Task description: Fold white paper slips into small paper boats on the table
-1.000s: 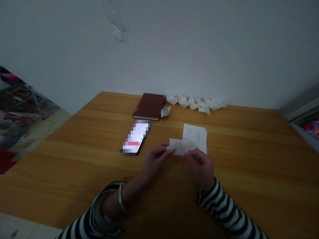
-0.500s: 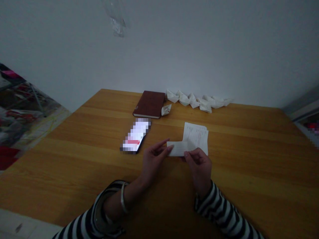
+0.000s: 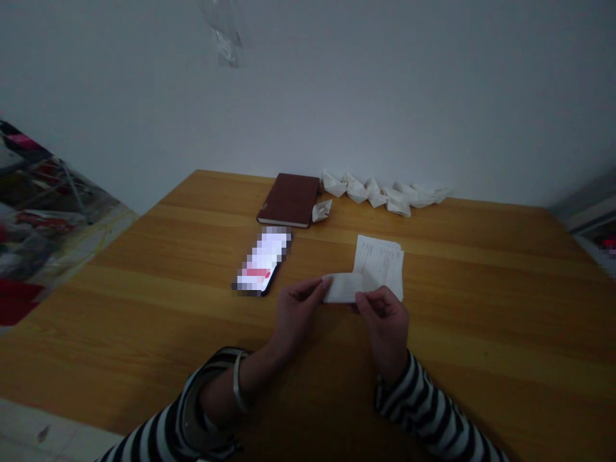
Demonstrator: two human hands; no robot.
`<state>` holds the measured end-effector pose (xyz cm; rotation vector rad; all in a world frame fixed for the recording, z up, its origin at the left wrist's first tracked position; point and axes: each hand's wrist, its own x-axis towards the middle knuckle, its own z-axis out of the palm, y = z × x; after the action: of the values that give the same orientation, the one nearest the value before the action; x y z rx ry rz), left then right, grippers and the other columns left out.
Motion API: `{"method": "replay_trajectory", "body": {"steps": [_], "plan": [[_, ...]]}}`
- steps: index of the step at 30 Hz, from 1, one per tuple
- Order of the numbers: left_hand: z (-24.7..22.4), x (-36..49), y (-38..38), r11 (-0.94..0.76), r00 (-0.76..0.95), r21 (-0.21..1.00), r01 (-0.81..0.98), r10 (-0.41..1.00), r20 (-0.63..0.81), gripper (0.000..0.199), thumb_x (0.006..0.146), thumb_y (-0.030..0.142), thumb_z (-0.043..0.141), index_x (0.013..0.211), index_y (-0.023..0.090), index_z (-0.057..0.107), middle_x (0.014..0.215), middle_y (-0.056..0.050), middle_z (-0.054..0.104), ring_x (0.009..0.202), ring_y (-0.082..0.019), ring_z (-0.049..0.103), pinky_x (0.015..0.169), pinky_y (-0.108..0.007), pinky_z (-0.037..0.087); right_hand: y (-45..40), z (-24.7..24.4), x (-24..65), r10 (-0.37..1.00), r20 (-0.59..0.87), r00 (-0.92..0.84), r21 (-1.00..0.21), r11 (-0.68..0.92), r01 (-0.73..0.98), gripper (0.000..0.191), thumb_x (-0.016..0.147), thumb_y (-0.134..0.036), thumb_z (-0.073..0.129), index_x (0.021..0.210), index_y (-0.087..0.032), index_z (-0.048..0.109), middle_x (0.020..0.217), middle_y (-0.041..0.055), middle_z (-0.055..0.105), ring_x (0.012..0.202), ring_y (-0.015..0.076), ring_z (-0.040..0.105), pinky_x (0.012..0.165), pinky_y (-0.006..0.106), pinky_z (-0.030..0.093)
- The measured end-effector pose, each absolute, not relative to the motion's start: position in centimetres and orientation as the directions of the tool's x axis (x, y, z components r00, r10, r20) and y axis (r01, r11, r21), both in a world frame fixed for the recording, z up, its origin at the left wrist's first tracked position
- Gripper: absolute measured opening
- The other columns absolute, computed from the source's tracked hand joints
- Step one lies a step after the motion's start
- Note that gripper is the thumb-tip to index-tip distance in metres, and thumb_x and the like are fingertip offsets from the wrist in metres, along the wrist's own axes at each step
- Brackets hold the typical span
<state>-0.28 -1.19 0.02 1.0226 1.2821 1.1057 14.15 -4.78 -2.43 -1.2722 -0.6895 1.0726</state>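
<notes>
A sheet of printed white paper (image 3: 378, 266) lies on the wooden table (image 3: 481, 308), with its near part folded into a white flap (image 3: 341, 288). My left hand (image 3: 298, 316) holds the flap's left end between its fingers. My right hand (image 3: 385, 329) pinches the paper's lower edge from the right. Both hands are close together, just above the table. Their fingers hide part of the paper's lower edge. A silver bangle (image 3: 237, 382) circles my left wrist, and striped sleeves cover both forearms.
Along the far table edge stand several folded paper boats (image 3: 385, 194). Another boat (image 3: 322, 210) sits beside a brown notebook (image 3: 289, 200). A phone (image 3: 262, 262) with a pixelated screen lies left of my hands. A white wall rises behind; colourful clutter (image 3: 38, 218) lies left.
The paper flap has gone from tilted to lying squarer against the sheet. My left fingers have shifted along its end, and the whole view has tilted slightly.
</notes>
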Motion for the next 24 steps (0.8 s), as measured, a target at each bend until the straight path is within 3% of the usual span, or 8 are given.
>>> {"method": "replay_trajectory", "body": {"steps": [15, 20, 24], "plan": [[-0.32, -0.34, -1.14, 0.199, -0.001, 0.975, -0.096, 0.980, -0.200, 0.021, 0.074, 0.033, 0.078, 0.086, 0.015, 0.079, 0.083, -0.007, 0.078, 0.074, -0.017, 0.070, 0.069, -0.026, 0.055, -4.78, -2.68, 14.45, 0.930, -0.089, 0.358, -0.974, -0.006, -0.227, 0.029, 0.073, -0.042, 0.078, 0.070, -0.020, 0.059, 0.064, -0.0017, 0.065, 0.060, 0.0140, 0.061, 0.057, 0.025, 0.050], [0.03, -0.63, -0.86, 0.100, 0.092, 0.992, -0.080, 0.991, -0.093, 0.044, 0.079, 0.034, 0.075, 0.120, 0.019, 0.068, 0.081, -0.003, 0.076, 0.078, -0.016, 0.069, 0.071, -0.025, 0.055, -4.71, -2.39, 14.57, 0.931, -0.082, 0.356, -0.982, -0.015, -0.186, 0.030, 0.073, -0.044, 0.078, 0.067, -0.019, 0.060, 0.063, -0.0009, 0.065, 0.057, 0.0135, 0.059, 0.054, 0.025, 0.049], [0.35, -0.96, -0.61, 0.010, 0.118, 1.000, 0.028, 0.993, -0.013, 0.030, 0.081, 0.034, 0.073, 0.107, 0.020, 0.075, 0.096, -0.004, 0.076, 0.085, -0.017, 0.069, 0.075, -0.025, 0.056, -4.72, -2.36, 14.68, 0.935, -0.081, 0.345, -0.985, -0.021, -0.174, 0.029, 0.073, -0.044, 0.078, 0.069, -0.020, 0.062, 0.063, -0.0005, 0.066, 0.059, 0.0144, 0.062, 0.055, 0.025, 0.051]]}}
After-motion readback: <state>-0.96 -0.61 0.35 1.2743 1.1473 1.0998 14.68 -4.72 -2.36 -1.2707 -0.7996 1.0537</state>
